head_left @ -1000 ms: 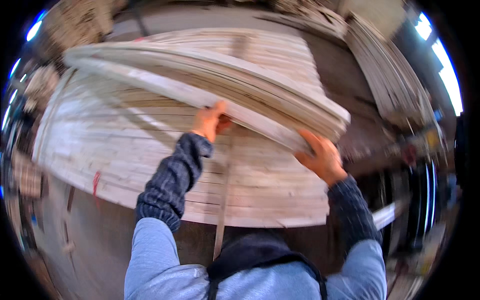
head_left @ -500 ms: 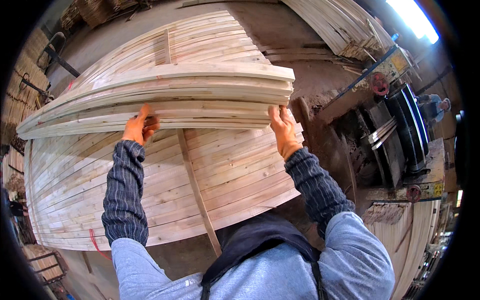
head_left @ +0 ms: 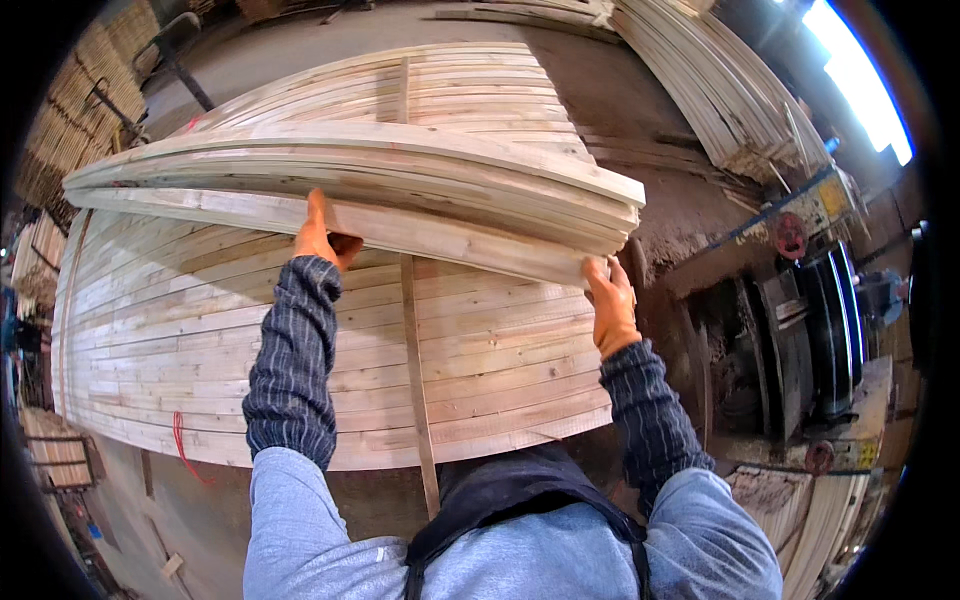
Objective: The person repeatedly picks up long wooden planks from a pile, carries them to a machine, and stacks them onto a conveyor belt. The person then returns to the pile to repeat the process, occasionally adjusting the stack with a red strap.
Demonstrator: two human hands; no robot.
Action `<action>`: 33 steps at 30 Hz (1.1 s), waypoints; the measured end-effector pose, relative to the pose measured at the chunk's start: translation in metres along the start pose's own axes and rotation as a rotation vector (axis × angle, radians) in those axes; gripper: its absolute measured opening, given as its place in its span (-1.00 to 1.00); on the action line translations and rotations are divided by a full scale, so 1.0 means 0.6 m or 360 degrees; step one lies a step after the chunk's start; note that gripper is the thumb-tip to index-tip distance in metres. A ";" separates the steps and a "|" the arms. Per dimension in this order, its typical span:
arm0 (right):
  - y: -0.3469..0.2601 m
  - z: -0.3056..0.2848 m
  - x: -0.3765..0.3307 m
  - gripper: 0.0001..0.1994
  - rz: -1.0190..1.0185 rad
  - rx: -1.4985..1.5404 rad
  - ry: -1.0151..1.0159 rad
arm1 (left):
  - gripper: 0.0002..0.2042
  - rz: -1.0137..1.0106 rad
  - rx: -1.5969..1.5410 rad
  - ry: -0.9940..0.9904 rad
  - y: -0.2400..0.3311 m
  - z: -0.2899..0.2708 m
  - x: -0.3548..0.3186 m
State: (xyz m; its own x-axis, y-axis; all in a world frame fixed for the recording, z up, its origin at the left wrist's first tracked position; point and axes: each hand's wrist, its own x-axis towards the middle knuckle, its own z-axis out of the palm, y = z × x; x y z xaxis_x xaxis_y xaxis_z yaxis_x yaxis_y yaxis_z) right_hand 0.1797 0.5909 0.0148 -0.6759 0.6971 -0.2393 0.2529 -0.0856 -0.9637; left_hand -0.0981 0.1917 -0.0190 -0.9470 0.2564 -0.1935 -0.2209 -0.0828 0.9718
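A long pale wooden board (head_left: 450,240) lies along the near side of a pile of similar boards (head_left: 480,180). My left hand (head_left: 325,235) grips this board left of its middle, thumb or finger over its top edge. At its right end, my right hand (head_left: 612,305) is closed round the tip. A dark gap shows between the held board and the pile at the left hand. Beneath them spreads a wide layer of planks (head_left: 300,370), crossed by a thin wooden batten (head_left: 415,380).
Right of the stack stands a machine with black rollers (head_left: 835,330) and red handwheels (head_left: 790,235). More timber is stacked at the far right (head_left: 700,90) and left (head_left: 60,140). A red strap (head_left: 180,445) hangs over the near left edge. Part of a person in blue (head_left: 882,297) shows beyond the machine.
My hands have closed on the near board and drawn its right end toward me, opening a gap from the pile. The view has shifted, so the stack sits further right.
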 end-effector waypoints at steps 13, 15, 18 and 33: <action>-0.021 -0.083 -0.154 -0.59 -0.0035 -0.0273 -0.0388 | -0.39 -0.0168 -0.1318 0.0220 0.050 0.035 -0.159; -0.006 -0.111 -0.160 -0.68 -0.0546 -0.0455 -0.0625 | -0.39 -0.0225 -0.1410 0.0323 0.034 0.014 -0.166; -0.038 -0.154 -0.140 -0.78 -0.0605 -0.1020 -0.1121 | -0.37 -0.0141 -0.1369 0.0392 0.013 0.016 -0.220; 0.086 0.413 -0.201 0.09 0.0007 -0.1002 -0.2362 | -0.49 -0.0445 -0.0308 -0.0425 -0.254 0.325 -0.568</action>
State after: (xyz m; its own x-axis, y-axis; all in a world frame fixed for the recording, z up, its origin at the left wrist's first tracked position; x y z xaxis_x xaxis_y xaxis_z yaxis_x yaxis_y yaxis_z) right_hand 0.1027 0.3260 -0.0353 -0.6202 -0.6044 -0.5002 0.2335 0.4664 -0.8532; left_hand 0.3037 0.3049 -0.0749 -0.7567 0.5326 -0.3791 -0.5240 -0.1474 0.8389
